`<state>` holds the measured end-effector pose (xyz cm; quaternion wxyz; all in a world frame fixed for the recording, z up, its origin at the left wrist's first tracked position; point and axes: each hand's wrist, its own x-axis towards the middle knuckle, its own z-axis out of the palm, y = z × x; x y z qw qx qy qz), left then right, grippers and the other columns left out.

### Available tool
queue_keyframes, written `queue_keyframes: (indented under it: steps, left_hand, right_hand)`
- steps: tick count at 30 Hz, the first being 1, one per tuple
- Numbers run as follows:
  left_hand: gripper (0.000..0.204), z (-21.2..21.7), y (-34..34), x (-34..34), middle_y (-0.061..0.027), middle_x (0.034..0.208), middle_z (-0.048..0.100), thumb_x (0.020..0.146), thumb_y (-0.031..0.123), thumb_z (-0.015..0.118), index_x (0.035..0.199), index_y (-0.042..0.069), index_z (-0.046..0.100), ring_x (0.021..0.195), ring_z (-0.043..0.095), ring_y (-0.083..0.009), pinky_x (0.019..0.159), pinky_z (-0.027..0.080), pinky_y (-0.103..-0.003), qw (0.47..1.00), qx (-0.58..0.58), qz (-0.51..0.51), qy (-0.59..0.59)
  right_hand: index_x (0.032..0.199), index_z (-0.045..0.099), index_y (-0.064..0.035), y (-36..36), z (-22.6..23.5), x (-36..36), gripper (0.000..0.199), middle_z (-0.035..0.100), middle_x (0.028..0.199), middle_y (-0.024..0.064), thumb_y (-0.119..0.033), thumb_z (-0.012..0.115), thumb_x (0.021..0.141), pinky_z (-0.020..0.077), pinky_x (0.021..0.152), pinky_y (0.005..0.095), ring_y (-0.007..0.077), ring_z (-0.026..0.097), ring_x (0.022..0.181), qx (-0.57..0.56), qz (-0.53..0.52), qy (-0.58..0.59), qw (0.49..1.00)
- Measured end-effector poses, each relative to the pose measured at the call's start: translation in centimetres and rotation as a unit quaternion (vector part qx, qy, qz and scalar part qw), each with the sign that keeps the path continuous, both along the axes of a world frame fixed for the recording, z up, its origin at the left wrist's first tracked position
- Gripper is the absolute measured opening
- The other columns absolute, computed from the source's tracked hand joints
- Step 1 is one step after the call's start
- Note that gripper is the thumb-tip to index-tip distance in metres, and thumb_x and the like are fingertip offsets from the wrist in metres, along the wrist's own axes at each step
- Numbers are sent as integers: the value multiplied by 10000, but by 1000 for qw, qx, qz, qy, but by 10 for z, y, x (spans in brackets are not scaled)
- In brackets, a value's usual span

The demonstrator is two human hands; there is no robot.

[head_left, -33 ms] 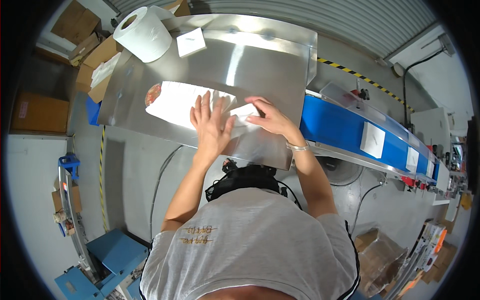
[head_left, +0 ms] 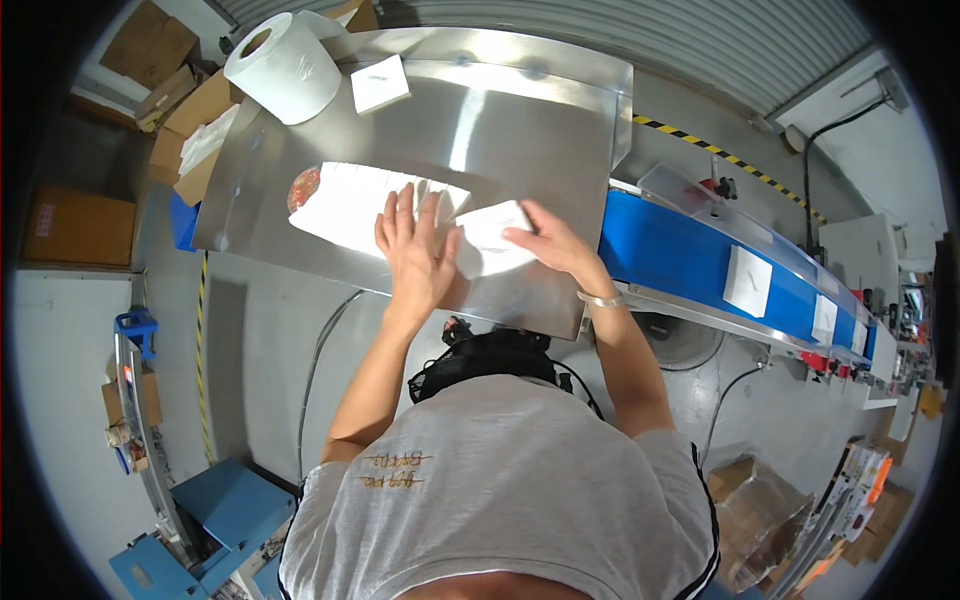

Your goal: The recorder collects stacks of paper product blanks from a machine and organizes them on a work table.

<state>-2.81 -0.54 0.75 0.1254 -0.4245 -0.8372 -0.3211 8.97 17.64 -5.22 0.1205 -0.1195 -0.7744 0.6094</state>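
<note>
A row of white flat packets (head_left: 345,205) lies fanned along the metal table (head_left: 540,130). At its left end sits a rounded reddish, mottled thing (head_left: 304,190), whose kind I cannot make out. My left hand (head_left: 410,245) rests on the right part of the row, fingers stretched and slightly spread. To its right, my right hand (head_left: 552,240) pinches the right edge of a white square packet (head_left: 493,228) between thumb and fingers. That packet is tilted beside the row's right end; a white surface shows below it.
A large white roll (head_left: 285,75) and a single white packet (head_left: 381,84) stand toward the table's back left. Right of the table runs a blue conveyor belt (head_left: 660,245) carrying several white packets, with a clear guard along it. An open cardboard box (head_left: 205,140) adjoins the left edge.
My right hand has shifted slightly right with the packet, which now shows more of its face. The left hand stays nearly in place on the row.
</note>
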Motion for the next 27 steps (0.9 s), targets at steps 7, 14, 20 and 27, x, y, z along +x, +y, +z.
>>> queue_keyframes:
  steps: [7, 14, 20, 27]
  left_hand:
    - [339, -7, -6, -6, -146, 1275, 525, 764, -41, 633, 1095, 29, 648, 1212, 432, -375, 1012, 336, -474, 999, 26, -20, -15]
    - [289, -8, -9, -7, -143, 1256, 539, 768, -32, 639, 1031, 78, 686, 1220, 444, -370, 1009, 341, -472, 1000, 18, -17, 10]
    - [262, -7, -13, -8, -164, 1348, 454, 741, 9, 655, 983, 100, 696, 1309, 337, -401, 1072, 188, -550, 998, -16, -59, 1]
    - [382, -4, -12, -19, -212, 1376, 415, 772, 81, 669, 1151, 62, 628, 1309, 319, -411, 1072, 210, -528, 1000, -2, -7, -7]
  right_hand:
    - [1115, 575, 18, 86, -75, 142, 443, 638, 1027, 109, -389, 553, 942, 468, 806, 305, 186, 596, 905, -21, -389, -87, 917]
    - [1151, 578, -51, 77, -6, 135, 479, 592, 1144, 192, -295, 726, 766, 416, 948, 436, 345, 531, 1108, 492, -497, -237, 675]
    - [1207, 571, -101, 2, 34, 1, 448, 590, 1175, 88, -151, 718, 786, 473, 898, 333, 257, 584, 1057, 97, -40, -39, 994]
    - [1120, 548, -41, -4, 10, -16, 301, 574, 1000, 44, -190, 657, 882, 461, 790, 279, 137, 539, 879, 6, 21, 8, 1000]
